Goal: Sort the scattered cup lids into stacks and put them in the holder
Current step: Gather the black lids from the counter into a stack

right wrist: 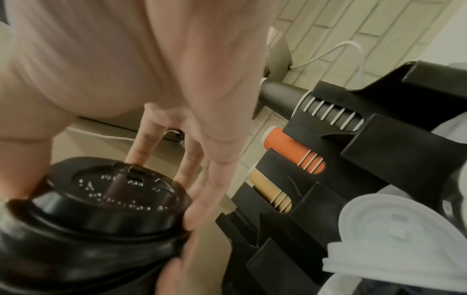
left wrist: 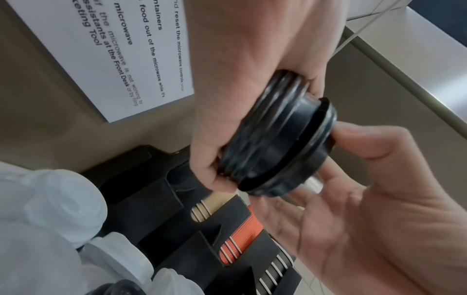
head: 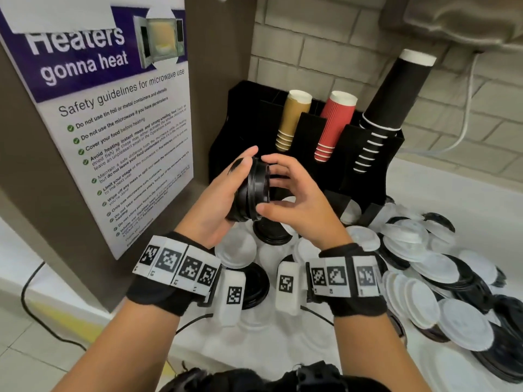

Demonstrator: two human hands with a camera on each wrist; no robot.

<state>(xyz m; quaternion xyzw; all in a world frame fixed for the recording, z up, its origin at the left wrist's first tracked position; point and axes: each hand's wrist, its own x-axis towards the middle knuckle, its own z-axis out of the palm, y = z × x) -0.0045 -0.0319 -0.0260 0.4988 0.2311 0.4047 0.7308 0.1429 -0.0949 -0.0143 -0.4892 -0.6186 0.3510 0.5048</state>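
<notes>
A short stack of black cup lids (head: 252,190) is held on its side in front of the black holder (head: 240,108). My left hand (head: 226,193) grips the stack from the left, thumb on top and fingers behind. My right hand (head: 283,190) pinches the rim of the end lid between thumb and fingertips. The left wrist view shows the stack (left wrist: 275,143) between the left hand (left wrist: 227,99) and the right hand (left wrist: 366,199). In the right wrist view, the end lid (right wrist: 113,195) faces the camera with the right fingers (right wrist: 202,179) round its rim.
The holder carries a tan cup stack (head: 291,120), a red one (head: 334,125) and a tall black one (head: 390,100). Several loose white and black lids (head: 424,278) cover the white counter below and to the right. A microwave poster (head: 113,131) hangs on the left panel.
</notes>
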